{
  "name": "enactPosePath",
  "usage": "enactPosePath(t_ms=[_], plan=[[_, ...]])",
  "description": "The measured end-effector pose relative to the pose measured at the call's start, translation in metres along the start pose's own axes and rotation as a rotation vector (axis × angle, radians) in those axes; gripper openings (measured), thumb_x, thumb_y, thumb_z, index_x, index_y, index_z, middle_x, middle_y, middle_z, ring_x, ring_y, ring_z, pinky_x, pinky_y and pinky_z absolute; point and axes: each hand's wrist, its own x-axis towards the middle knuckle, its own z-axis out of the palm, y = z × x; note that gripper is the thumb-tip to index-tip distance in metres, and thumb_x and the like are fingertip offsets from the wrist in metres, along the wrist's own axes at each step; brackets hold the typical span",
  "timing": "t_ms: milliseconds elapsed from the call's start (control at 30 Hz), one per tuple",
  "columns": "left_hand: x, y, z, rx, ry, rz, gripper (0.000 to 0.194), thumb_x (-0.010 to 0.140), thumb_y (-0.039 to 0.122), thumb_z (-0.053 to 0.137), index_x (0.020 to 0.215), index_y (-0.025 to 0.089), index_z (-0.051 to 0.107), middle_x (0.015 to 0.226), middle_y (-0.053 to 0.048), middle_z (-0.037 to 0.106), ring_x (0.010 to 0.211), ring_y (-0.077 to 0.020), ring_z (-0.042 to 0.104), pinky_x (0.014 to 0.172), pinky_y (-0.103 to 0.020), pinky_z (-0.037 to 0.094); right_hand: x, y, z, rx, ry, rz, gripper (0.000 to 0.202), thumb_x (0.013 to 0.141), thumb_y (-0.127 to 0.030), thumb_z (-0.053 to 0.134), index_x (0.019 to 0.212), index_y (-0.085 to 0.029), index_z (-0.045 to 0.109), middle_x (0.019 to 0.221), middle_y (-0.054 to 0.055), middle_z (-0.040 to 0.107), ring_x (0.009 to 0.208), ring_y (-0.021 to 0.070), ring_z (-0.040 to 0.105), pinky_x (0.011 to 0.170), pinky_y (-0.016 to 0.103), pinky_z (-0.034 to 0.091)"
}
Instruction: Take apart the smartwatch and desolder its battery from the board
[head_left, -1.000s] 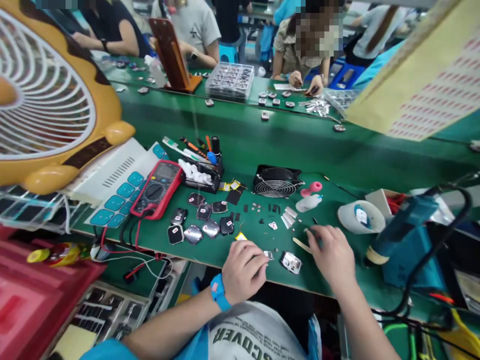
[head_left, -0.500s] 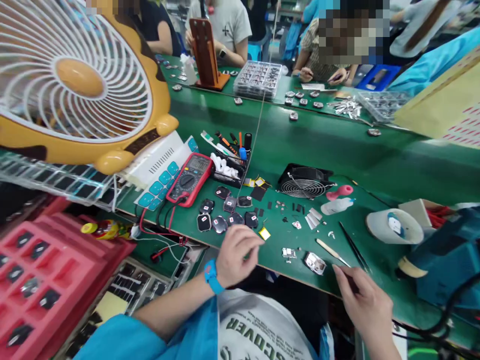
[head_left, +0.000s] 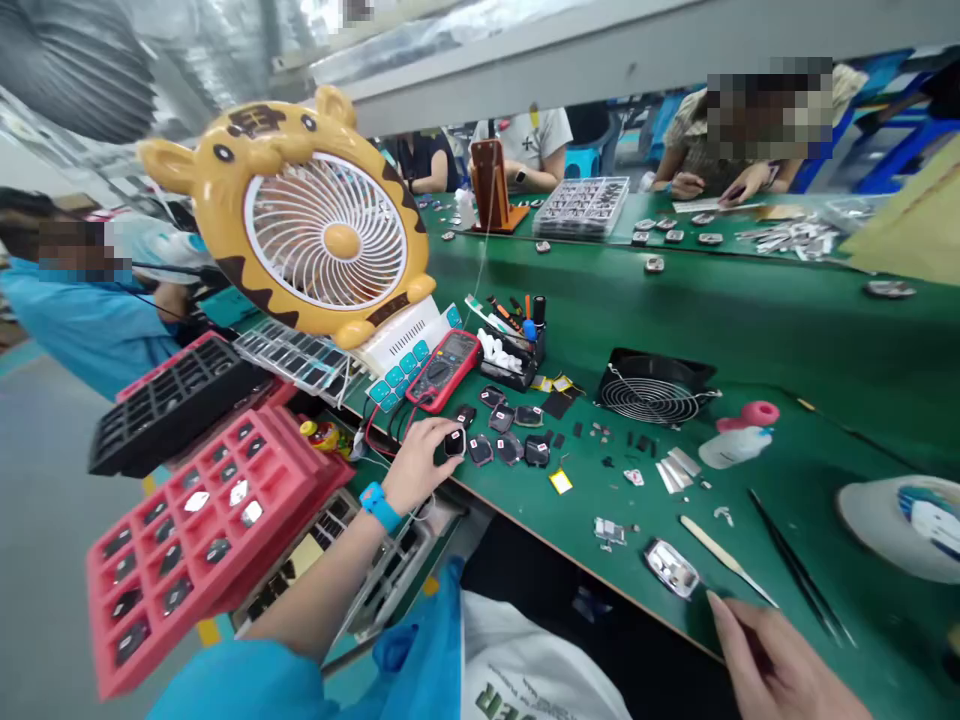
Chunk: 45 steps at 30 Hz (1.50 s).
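Note:
My left hand (head_left: 421,458), with a blue band on the wrist, pinches a dark square watch part (head_left: 454,442) at the left end of a group of similar dark parts (head_left: 510,447). My right hand (head_left: 757,640) hovers at the table's front edge; thumb and fingers are close together, and whether they pinch anything is hidden. Just left of it lies an opened silver watch case (head_left: 672,568). A cream-handled tool (head_left: 724,556) and black tweezers (head_left: 795,562) rest beyond it. A yellow-edged piece (head_left: 560,481) and small loose parts (head_left: 610,531) lie in the middle.
A tiger-shaped fan (head_left: 341,240) and red multimeter (head_left: 444,371) stand at the left. Pink trays (head_left: 217,530) sit lower left. A black fan with wire guard (head_left: 656,385), a bottle (head_left: 735,447) and a white round container (head_left: 900,520) are right. People sit across the table.
The view has swung left and up. My left hand has moved left to the dark parts and taken hold of one. My right hand stays near the silver case.

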Motion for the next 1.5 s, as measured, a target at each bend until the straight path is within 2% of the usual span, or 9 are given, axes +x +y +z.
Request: enactPosePath(t_ms=[233, 400, 500, 600, 733, 900, 1133, 1300, 1500], plan=[[0.002, 0.0, -0.007, 0.032, -0.171, 0.078, 0.033, 0.089, 0.021, 0.071, 0.121, 0.022, 0.067, 0.116, -0.009, 0.07, 0.107, -0.0232, 0.07, 0.097, -0.042, 0.061, 0.011, -0.013, -0.002, -0.009, 0.146, -0.049, 0.039, 0.107, -0.04, 0.046, 0.082, -0.02, 0.066, 0.063, 0.0, 0.068, 0.048, 0.0126, 0.064, 0.047, 0.028, 0.041], [0.036, 0.001, -0.022, 0.041, -0.252, 0.153, 0.026, 0.095, 0.028, 0.066, 0.121, 0.024, 0.069, 0.13, -0.01, 0.068, 0.12, -0.0252, 0.066, 0.108, -0.047, 0.056, 0.015, -0.013, -0.003, 0.035, 0.151, -0.044, 0.041, 0.108, -0.039, 0.045, 0.078, -0.02, 0.064, 0.062, -0.002, 0.067, 0.046, 0.0111, 0.063, 0.047, 0.028, 0.04], [0.068, 0.001, -0.009, 0.06, -0.298, 0.183, 0.026, 0.098, 0.023, 0.057, 0.121, 0.024, 0.07, 0.13, -0.01, 0.068, 0.121, -0.0249, 0.065, 0.11, -0.049, 0.054, 0.016, -0.013, -0.003, 0.047, 0.151, -0.041, 0.04, 0.107, -0.038, 0.046, 0.076, -0.021, 0.063, 0.062, -0.002, 0.066, 0.047, 0.0114, 0.062, 0.049, 0.028, 0.039], [0.096, 0.001, 0.015, 0.089, -0.364, 0.224, 0.04, 0.09, 0.009, 0.058, 0.124, 0.025, 0.07, 0.134, -0.008, 0.067, 0.125, -0.0253, 0.063, 0.111, -0.048, 0.054, 0.016, -0.014, -0.002, 0.049, 0.158, -0.033, 0.038, 0.108, -0.037, 0.045, 0.077, -0.021, 0.061, 0.061, -0.002, 0.065, 0.047, 0.0111, 0.061, 0.05, 0.028, 0.04], [0.117, -0.003, 0.03, 0.15, -0.404, 0.251, 0.039, 0.085, 0.006, 0.062, 0.118, 0.025, 0.072, 0.125, -0.008, 0.07, 0.117, -0.0261, 0.066, 0.106, -0.047, 0.056, 0.014, -0.014, 0.0, 0.048, 0.172, -0.02, 0.035, 0.108, -0.035, 0.046, 0.08, -0.021, 0.061, 0.065, -0.002, 0.068, 0.05, 0.0111, 0.063, 0.053, 0.027, 0.041], [0.119, -0.002, 0.021, 0.208, -0.352, 0.206, 0.027, 0.095, 0.02, 0.059, 0.119, 0.019, 0.07, 0.113, -0.014, 0.071, 0.107, -0.0309, 0.067, 0.098, -0.053, 0.057, 0.014, -0.014, 0.0, 0.026, 0.178, -0.006, 0.035, 0.108, -0.034, 0.047, 0.08, -0.02, 0.062, 0.063, -0.003, 0.066, 0.05, 0.0108, 0.062, 0.054, 0.027, 0.04], [0.113, 0.017, 0.027, 0.134, -0.488, 0.282, 0.035, 0.087, 0.02, 0.074, 0.122, 0.027, 0.07, 0.122, -0.006, 0.073, 0.116, -0.0281, 0.065, 0.103, -0.048, 0.055, 0.015, -0.015, 0.002, -0.02, 0.162, -0.003, 0.032, 0.106, -0.033, 0.051, 0.079, -0.02, 0.063, 0.061, -0.003, 0.065, 0.049, 0.0109, 0.06, 0.054, 0.028, 0.038], [0.115, 0.007, 0.026, 0.175, -0.409, 0.22, 0.03, 0.093, 0.022, 0.065, 0.123, 0.022, 0.068, 0.129, -0.011, 0.068, 0.12, -0.03, 0.063, 0.106, -0.051, 0.053, 0.014, -0.015, 0.001, 0.005, 0.165, -0.008, 0.032, 0.107, -0.032, 0.051, 0.079, -0.019, 0.062, 0.062, -0.003, 0.065, 0.049, 0.0103, 0.059, 0.055, 0.027, 0.038], [0.111, -0.01, 0.024, 0.207, -0.385, 0.142, 0.031, 0.09, 0.018, 0.064, 0.12, 0.02, 0.069, 0.129, -0.011, 0.067, 0.113, -0.0286, 0.068, 0.099, -0.044, 0.059, 0.013, -0.014, 0.002, 0.014, 0.152, 0.003, 0.032, 0.106, -0.032, 0.053, 0.078, -0.019, 0.062, 0.063, -0.003, 0.064, 0.05, 0.0101, 0.059, 0.056, 0.027, 0.038]])
